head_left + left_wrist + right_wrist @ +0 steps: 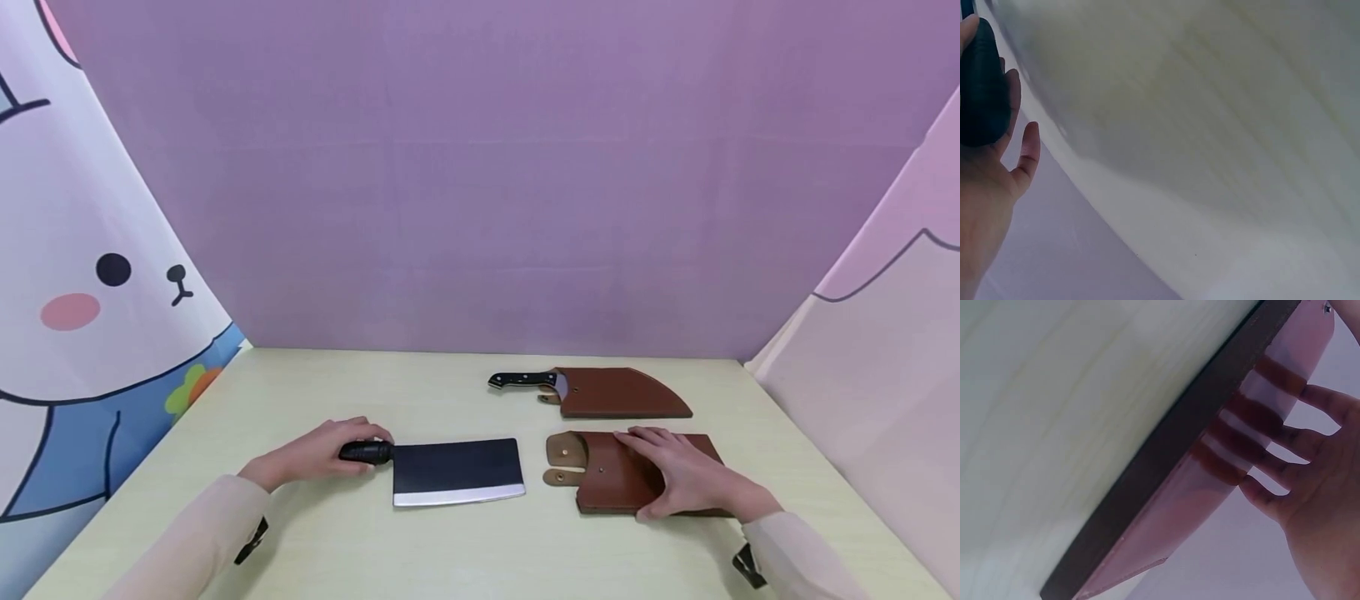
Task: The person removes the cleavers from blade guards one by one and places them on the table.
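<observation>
A cleaver [453,468] with a dark blade and a bright cutting edge lies at centre left, its edge toward me. My left hand [322,450] holds its black handle [984,87], thumb on one side and fingers on the other. To the right is a brown leather sheath [600,492], flat on the table, with its strap and flap pointing left toward the blade. Across the sheath's top lies my right hand [686,471]. In the right wrist view its spread, fairly straight fingers [1266,461] touch the glossy leather with their tips.
Behind the sheath lies a second knife [525,380], black-handled, with its blade inside another brown leather sheath [626,392]. A purple backdrop [480,183] stands at the far edge of the pale table [337,550]. Patterned panels rise on both sides.
</observation>
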Demonstrator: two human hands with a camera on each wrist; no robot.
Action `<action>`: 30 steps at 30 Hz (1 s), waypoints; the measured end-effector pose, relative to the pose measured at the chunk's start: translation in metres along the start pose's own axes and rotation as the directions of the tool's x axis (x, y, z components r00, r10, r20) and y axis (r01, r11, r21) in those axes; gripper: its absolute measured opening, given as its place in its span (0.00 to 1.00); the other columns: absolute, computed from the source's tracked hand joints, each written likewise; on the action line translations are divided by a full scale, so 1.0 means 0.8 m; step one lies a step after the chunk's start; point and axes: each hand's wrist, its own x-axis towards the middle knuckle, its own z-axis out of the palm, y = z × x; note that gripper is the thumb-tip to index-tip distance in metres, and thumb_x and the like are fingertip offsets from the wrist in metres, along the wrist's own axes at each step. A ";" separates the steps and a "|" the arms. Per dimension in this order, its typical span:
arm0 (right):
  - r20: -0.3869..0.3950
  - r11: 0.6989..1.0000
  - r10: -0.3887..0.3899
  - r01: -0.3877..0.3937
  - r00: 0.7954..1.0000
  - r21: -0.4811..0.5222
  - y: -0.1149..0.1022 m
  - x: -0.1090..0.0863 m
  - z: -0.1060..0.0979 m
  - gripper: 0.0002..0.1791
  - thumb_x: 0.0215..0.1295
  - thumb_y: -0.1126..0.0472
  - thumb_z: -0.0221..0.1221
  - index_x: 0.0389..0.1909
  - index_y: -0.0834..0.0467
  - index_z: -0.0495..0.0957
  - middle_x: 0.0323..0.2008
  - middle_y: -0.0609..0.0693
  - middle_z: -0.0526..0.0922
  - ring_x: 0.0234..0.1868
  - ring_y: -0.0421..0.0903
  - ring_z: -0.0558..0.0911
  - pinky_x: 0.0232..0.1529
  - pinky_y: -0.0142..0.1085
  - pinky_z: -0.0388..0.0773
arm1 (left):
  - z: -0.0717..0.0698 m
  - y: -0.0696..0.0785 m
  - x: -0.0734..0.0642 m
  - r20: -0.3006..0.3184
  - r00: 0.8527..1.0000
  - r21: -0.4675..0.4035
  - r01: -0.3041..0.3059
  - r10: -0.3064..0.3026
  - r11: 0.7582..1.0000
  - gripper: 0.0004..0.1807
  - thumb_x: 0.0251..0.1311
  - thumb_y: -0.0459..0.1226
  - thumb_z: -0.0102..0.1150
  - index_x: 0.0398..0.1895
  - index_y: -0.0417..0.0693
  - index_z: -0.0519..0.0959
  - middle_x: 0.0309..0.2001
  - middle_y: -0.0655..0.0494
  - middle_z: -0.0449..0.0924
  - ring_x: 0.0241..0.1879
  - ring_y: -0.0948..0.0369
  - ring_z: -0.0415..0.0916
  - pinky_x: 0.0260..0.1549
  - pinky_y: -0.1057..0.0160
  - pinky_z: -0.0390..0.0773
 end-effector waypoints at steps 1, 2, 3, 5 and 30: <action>0.004 1.000 0.000 0.000 1.000 0.001 0.000 0.000 0.000 0.58 0.31 0.28 0.66 0.64 0.57 0.63 0.59 0.64 0.68 0.58 0.65 0.66 0.48 0.64 0.62 | 0.001 0.000 0.000 -0.003 1.000 0.010 -0.003 0.003 1.000 0.21 0.57 0.44 0.59 0.55 0.63 0.70 0.44 0.68 0.72 0.41 0.69 0.68 0.40 0.60 0.68; 0.008 1.000 0.000 0.000 1.000 0.001 -0.001 0.000 -0.001 0.58 0.31 0.28 0.66 0.64 0.57 0.63 0.59 0.65 0.67 0.58 0.66 0.66 0.48 0.64 0.62 | 0.001 0.000 0.000 -0.009 1.000 0.015 -0.010 0.010 1.000 0.21 0.57 0.44 0.59 0.55 0.62 0.70 0.44 0.68 0.72 0.41 0.69 0.68 0.39 0.61 0.68; 0.011 1.000 0.002 -0.002 1.000 0.004 -0.002 0.000 -0.001 0.58 0.31 0.29 0.66 0.64 0.58 0.63 0.59 0.65 0.67 0.58 0.66 0.66 0.48 0.65 0.61 | 0.002 0.000 0.000 -0.015 1.000 0.020 -0.015 0.015 1.000 0.21 0.57 0.44 0.59 0.55 0.62 0.70 0.43 0.68 0.72 0.40 0.70 0.68 0.39 0.61 0.69; 0.016 1.000 0.005 -0.005 1.000 0.007 -0.002 -0.001 -0.002 0.58 0.31 0.29 0.66 0.64 0.58 0.63 0.59 0.65 0.67 0.58 0.66 0.66 0.48 0.65 0.61 | 0.004 0.000 -0.001 -0.023 0.999 0.029 -0.023 0.024 0.999 0.21 0.56 0.44 0.59 0.55 0.63 0.70 0.43 0.68 0.72 0.39 0.70 0.68 0.38 0.63 0.68; 0.092 0.993 0.017 -0.027 0.996 0.112 0.006 0.002 0.001 0.61 0.30 0.30 0.67 0.66 0.58 0.58 0.63 0.68 0.61 0.63 0.69 0.58 0.50 0.70 0.53 | -0.003 0.018 0.005 0.040 0.992 0.078 0.118 -0.122 0.990 0.25 0.50 0.44 0.65 0.54 0.62 0.70 0.41 0.67 0.73 0.44 0.62 0.71 0.40 0.57 0.63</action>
